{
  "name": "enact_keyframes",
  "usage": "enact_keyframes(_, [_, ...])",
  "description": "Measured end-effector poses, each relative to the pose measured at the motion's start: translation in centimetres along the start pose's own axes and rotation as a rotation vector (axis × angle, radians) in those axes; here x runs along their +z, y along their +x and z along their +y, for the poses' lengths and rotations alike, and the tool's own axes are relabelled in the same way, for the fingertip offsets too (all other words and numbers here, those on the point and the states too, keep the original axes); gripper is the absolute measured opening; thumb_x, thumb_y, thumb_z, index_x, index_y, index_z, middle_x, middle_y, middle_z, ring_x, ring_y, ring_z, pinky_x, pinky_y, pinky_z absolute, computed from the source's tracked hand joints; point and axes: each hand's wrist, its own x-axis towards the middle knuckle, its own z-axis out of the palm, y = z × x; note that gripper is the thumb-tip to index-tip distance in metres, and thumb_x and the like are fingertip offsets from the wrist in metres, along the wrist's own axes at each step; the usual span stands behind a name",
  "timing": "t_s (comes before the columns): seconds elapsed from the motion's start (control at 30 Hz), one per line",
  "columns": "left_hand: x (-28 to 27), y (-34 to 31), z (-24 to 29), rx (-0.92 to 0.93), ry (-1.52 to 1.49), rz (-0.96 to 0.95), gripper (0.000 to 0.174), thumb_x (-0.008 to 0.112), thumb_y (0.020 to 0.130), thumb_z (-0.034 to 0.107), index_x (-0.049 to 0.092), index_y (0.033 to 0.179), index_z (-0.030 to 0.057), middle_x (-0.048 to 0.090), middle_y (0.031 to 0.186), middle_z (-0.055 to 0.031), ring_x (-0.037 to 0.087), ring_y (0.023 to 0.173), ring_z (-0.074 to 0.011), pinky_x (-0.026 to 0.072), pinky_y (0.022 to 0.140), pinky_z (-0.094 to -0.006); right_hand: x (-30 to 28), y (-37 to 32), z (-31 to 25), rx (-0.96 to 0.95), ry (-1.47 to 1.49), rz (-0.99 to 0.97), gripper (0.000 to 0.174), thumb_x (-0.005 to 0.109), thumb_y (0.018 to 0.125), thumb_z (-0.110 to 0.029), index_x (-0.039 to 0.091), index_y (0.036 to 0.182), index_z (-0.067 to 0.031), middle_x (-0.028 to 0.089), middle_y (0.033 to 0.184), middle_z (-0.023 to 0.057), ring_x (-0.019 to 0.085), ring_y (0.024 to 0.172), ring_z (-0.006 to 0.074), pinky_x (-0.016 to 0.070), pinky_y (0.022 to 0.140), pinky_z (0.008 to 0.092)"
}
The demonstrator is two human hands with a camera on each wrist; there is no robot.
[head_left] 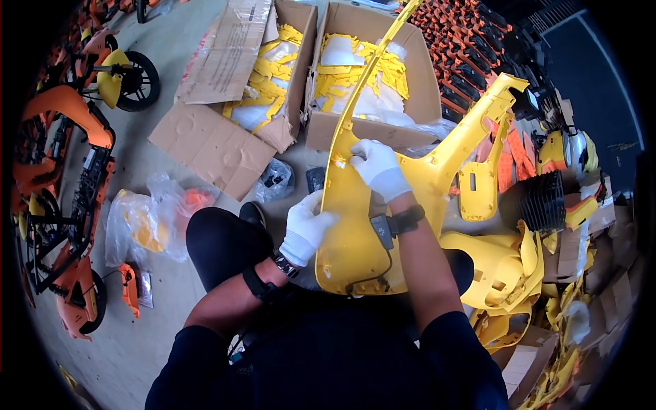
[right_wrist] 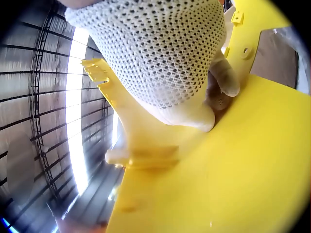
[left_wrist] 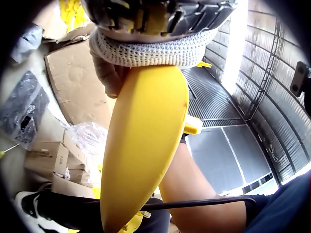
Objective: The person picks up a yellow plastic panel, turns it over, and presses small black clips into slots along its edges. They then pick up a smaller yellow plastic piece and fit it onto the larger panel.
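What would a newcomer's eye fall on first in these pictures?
Most likely the large yellow panel in the middle of the head view, with the white-gloved left hand at its left edge and the right hand higher up on it. Beyond stand two open cardboard boxes of yellow pieces, while orange vehicle frames crowd the left side.

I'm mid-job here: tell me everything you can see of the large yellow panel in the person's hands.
The large yellow panel looks like moulded plastic: smooth and rounded outside, with tabs and a hole on its inner side. From a broad lower part, a thin curved strip runs upward and a wider arm slants to the upper right. The left hand grips its left edge; the right hand touches it near the strip's foot. Whether its bottom rests on anything is unclear.
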Motion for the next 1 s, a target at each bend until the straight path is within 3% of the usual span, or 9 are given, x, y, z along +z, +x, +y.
enact_keyframes(0.13, [-0.2,0.3,-0.1,0.015,0.044,0.007,0.046,0.061,0.083,-0.004,0.06,0.129,-0.0047,0.071,0.105,-0.0062,0.067,0.089,-0.0102,0.0553,0.076,-0.0248,0.4,0.3,-0.3,0.009,-0.099,0.069,0.013,0.067,0.082,-0.015,0.067,0.093,-0.0071,0.068,0.097,0.0169,0.066,0.091,0.0386,0.0535,0.085,0.0446])
enact_keyframes(0.23, [-0.3,0.6,-0.6,0.043,0.074,0.014,0.046,0.062,0.083,-0.004,0.06,0.129,-0.0045,0.071,0.105,-0.0059,0.066,0.09,-0.01,0.0549,0.079,-0.0252,0.5,0.3,-0.3,-0.061,-0.1,0.127,0.016,0.065,0.084,-0.013,0.067,0.098,-0.0059,0.069,0.098,0.0162,0.068,0.089,0.0329,0.0548,0.081,0.0422])
enact_keyframes(0.43, [-0.4,1.0,-0.8,0.081,0.083,0.003,0.046,0.063,0.083,-0.003,0.061,0.129,-0.0038,0.072,0.105,-0.0055,0.066,0.092,-0.0098,0.0546,0.081,-0.026,-1.8,1.0,0.4,0.374,1.006,0.007,0.025,0.059,0.089,-0.005,0.066,0.112,-0.0001,0.068,0.104,0.0113,0.068,0.092,0.0218,0.0562,0.073,0.0356])
enact_keyframes(0.53, [0.1,0.7,0.3,0.08,0.134,0.001,0.046,0.063,0.083,-0.004,0.061,0.128,-0.0036,0.072,0.106,-0.0057,0.066,0.092,-0.0097,0.0548,0.081,-0.0257,-2.1,1.0,1.0,0.38,1.315,0.019,0.024,0.06,0.092,-0.005,0.066,0.115,0.0007,0.067,0.107,0.0109,0.068,0.093,0.0246,0.0563,0.074,0.0358])
enact_keyframes(0.63, [0.3,0.6,0.6,0.082,0.139,0.003,0.045,0.063,0.083,-0.004,0.061,0.128,-0.0038,0.072,0.107,-0.0059,0.066,0.093,-0.0094,0.055,0.08,-0.0253,-2.1,1.1,1.1,0.373,1.442,0.021,0.026,0.06,0.094,-0.006,0.064,0.119,0.0011,0.066,0.109,0.011,0.068,0.092,0.024,0.0563,0.074,0.0354])
enact_keyframes(1.0, [-0.2,0.8,-0.3,0.028,0.015,-0.029,0.051,0.061,0.082,-0.005,0.057,0.133,-0.0048,0.07,0.113,-0.0079,0.067,0.095,-0.0122,0.0537,0.084,-0.0257,-0.8,3.4,1.2,0.346,1.237,0.15,0.032,0.06,0.093,-0.003,0.06,0.123,0.0067,0.066,0.113,0.0147,0.069,0.094,0.0236,0.0581,0.074,0.0316])
